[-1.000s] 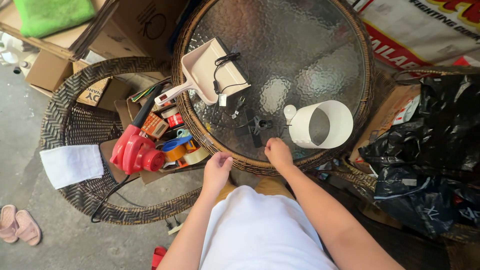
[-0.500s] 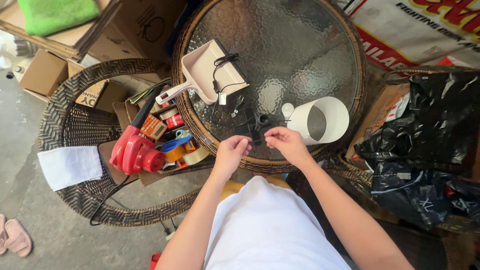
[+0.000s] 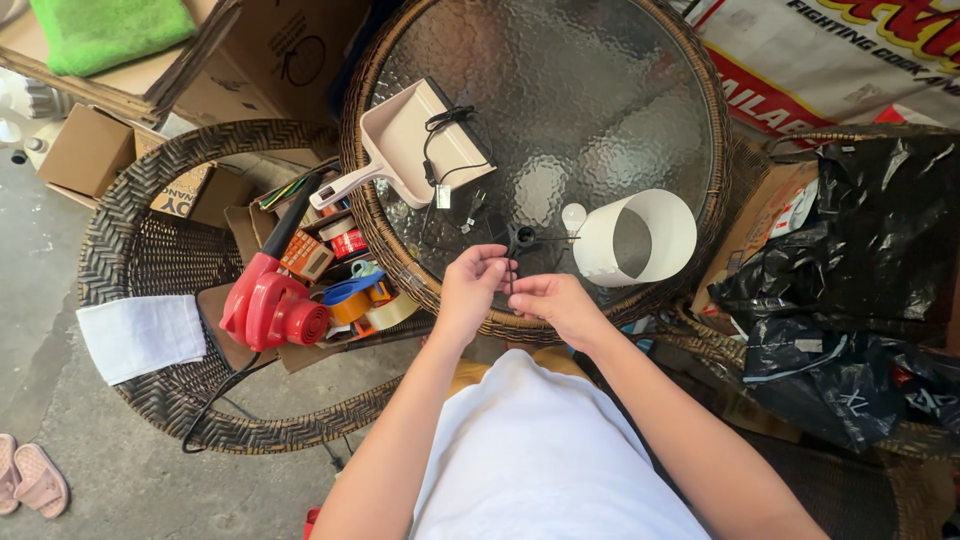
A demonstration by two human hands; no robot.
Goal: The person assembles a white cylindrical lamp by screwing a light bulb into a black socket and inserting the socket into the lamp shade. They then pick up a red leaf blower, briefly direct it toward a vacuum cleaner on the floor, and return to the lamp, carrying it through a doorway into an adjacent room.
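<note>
Both hands have closed in above the desk (image 3: 640, 60) rim since a moment ago. Left hand (image 3: 473, 285) and right hand (image 3: 548, 298) pinch a small black cable piece (image 3: 517, 240), its long axis upright, just beside the white cylinder (image 3: 640, 238); the left is nearer.

Small black part (image 3: 520, 240) between hands: unidentifiable.

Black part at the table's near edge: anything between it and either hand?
No. Both the left hand and the right hand already meet at the small black part, fingertips on its thin stem. The white lampshade lies just to the right, apart from the hands.
</note>
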